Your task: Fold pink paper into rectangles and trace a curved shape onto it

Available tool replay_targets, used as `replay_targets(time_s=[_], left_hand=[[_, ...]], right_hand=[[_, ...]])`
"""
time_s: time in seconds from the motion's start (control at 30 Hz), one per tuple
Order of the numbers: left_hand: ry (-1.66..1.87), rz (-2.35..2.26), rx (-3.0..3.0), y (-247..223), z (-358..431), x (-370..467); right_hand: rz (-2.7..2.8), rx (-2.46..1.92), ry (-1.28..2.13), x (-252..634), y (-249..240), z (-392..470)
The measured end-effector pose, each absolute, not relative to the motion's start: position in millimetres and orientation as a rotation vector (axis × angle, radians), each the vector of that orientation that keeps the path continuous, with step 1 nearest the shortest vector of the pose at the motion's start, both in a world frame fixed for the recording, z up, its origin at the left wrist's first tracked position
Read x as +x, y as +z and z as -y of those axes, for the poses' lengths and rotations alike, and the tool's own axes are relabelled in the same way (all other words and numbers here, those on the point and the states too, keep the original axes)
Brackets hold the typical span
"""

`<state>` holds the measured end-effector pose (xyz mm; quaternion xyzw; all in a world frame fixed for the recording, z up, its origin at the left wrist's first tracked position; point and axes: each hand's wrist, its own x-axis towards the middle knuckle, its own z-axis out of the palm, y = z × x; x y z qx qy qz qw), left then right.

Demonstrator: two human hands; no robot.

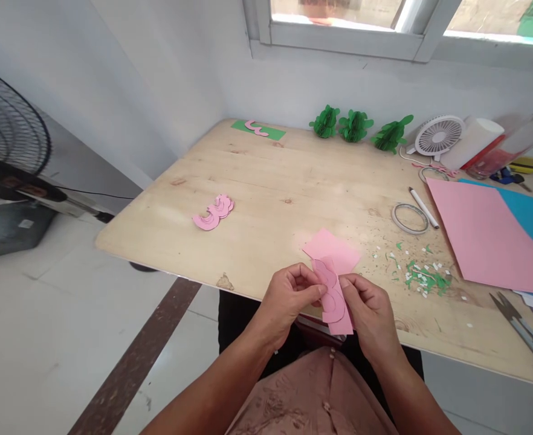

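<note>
Between my two hands is a pink paper strip with a wavy-edged pink paper cutout (334, 302) lying against it. My left hand (289, 299) pinches the pieces from the left, thumb on top. On the right side, the thumb and fingers of my right hand (370, 307) grip the strip's edge. Just beyond, a pink paper sheet (332, 246) rests on the table near its front edge, partly behind the held pieces. A small pile of wavy pink cutouts (214, 212) lies to the left.
The wooden table (257, 175) bears green paper shapes (356, 125) along the wall. At right are a tape roll (410, 218), a white pen (423, 207), paper scraps (425, 278), scissors (523, 329), a large pink sheet (497, 235) and a small fan (439, 136). A standing fan (10, 133) is at left.
</note>
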<state>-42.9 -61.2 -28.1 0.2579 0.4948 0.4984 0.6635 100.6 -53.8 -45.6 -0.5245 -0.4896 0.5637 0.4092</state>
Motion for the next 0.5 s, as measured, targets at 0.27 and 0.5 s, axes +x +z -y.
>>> replay_targets(time_s=[0.27, 0.5], left_hand=[[1.1, -1.094, 0.545, -32.4, 63.7, -39.2], [1.145, -1.102, 0.531, -33.8, 64.6, -37.7]], right_hand=[[1.166, -1.296, 1.424, 101.6, -52.6, 55.2], [1.139, -1.269, 1.442, 103.0, -53.4, 57.2]])
